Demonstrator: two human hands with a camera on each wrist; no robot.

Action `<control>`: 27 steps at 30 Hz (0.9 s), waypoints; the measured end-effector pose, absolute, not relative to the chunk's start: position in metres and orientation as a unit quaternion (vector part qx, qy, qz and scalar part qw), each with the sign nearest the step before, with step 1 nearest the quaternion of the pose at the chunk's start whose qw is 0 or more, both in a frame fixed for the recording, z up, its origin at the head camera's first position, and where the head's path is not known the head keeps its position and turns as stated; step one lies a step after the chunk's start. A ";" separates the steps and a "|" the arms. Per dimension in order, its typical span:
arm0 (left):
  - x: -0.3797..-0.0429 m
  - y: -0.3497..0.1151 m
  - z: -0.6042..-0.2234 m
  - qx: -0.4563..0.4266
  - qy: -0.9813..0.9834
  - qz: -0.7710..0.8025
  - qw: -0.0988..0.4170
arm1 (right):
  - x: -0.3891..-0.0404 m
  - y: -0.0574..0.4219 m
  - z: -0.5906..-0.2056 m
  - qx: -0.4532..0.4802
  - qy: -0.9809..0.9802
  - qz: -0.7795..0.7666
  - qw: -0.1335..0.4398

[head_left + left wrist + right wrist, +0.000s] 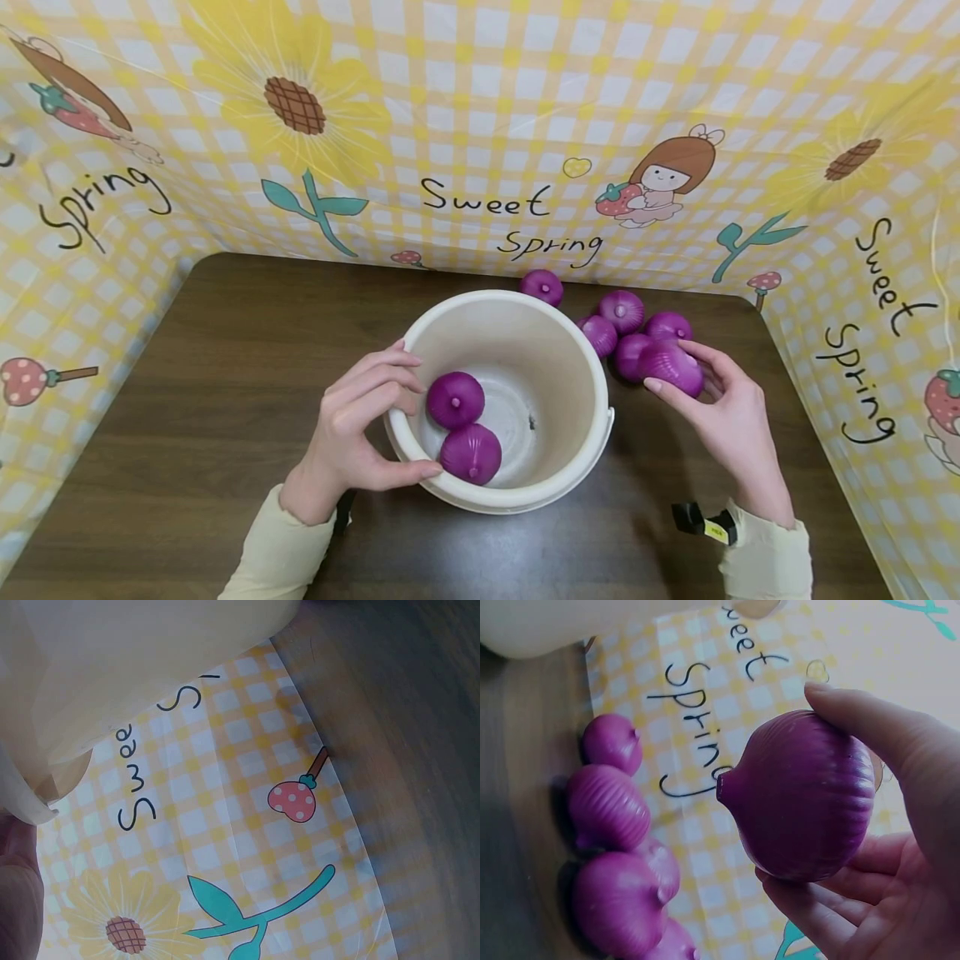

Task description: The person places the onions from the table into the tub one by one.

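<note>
Two glossy purple, onion-shaped pieces with ribbed sides [455,402] [471,454] sit inside a round, off-white plastic-looking bucket [507,498] near the middle of the dark brown, wood-grained surface [225,400], both against the wall nearer the surface's left edge and seemingly touching each other. Of the two hands, the left hand [360,417] is partly spread, its fingers bent over the bucket's rim and its thumb along the near side, a grip that probably steadies the light-looking vessel. The right hand [727,408] is opened about as wide as one purple onion [806,799], which it holds between thumb and fingers, off the bucket's right side; that grip likely suits a fat, slippery-looking body, as it spans the bulge and leaves the short, blunt neck free. In the right wrist view a gap shows between this piece and five loose purple onions [619,904], which lie clustered toward the far right corner of the surface, one of them apart by the far edge; round bodies like these may lean together for want of a flat side. Their skins look smooth and shiny, scored with fine lengthwise ridges. Behind them rises a yellow-and-white checked cloth [480,92], lightly creased, printed with sunflowers. Cream sleeves [765,558] end at both wrists.
</note>
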State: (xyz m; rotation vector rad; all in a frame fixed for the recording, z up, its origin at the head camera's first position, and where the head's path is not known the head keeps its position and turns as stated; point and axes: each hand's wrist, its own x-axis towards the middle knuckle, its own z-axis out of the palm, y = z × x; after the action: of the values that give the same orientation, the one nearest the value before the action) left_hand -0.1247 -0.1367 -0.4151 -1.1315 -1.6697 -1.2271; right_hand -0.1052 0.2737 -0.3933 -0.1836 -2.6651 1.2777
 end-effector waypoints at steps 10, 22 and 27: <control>-0.125 -0.136 -0.414 -0.443 -0.654 -0.482 0.380 | -0.106 0.262 -0.378 -0.034 -0.886 0.446 0.121; -0.124 -0.136 -0.413 -0.441 -0.656 -0.480 0.379 | -0.109 0.248 -0.363 -0.008 -0.870 0.467 0.162; -0.124 -0.136 -0.412 -0.441 -0.657 -0.480 0.379 | -0.109 0.242 -0.357 0.008 -0.859 0.480 0.177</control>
State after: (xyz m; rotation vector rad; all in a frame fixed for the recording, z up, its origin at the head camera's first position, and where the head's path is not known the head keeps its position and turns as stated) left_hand -0.1238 -0.1356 -0.4125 -1.1274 -1.6789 -1.2256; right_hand -0.1093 0.2425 -0.3573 0.0234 -2.4305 1.3597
